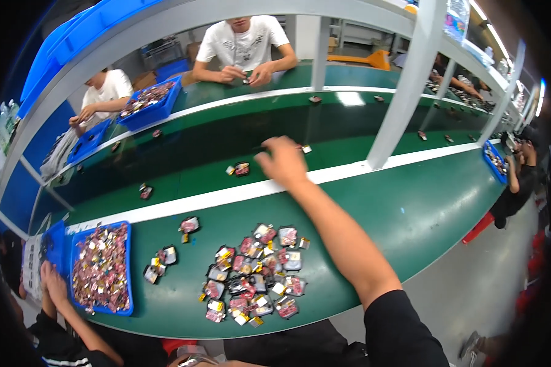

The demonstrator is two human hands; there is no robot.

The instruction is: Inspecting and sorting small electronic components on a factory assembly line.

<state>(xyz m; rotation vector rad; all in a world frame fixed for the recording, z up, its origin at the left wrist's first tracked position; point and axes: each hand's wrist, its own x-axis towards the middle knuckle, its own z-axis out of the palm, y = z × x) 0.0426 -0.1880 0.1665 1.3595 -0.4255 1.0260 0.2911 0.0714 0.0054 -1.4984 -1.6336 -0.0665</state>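
My right hand (283, 161) reaches far forward over the white edge strip (226, 197) onto the dark green conveyor belt (196, 153). Its fingers are apart and hang down, with nothing seen in them. A small pink-and-white part (305, 148) lies on the belt just past the fingertips, and another such part (239, 169) lies to the hand's left. On the green table (422, 214) near me sits a loose pile of several small pink, black and yellow parts (257, 269). My left hand is out of the picture.
A blue tray (127, 269) full of the same parts stands at the left, with a co-worker's hands (52, 284) beside it. Two people in white shirts (242, 43) work across the belt by another blue tray (150, 101). A white post (404, 85) rises right of my hand.
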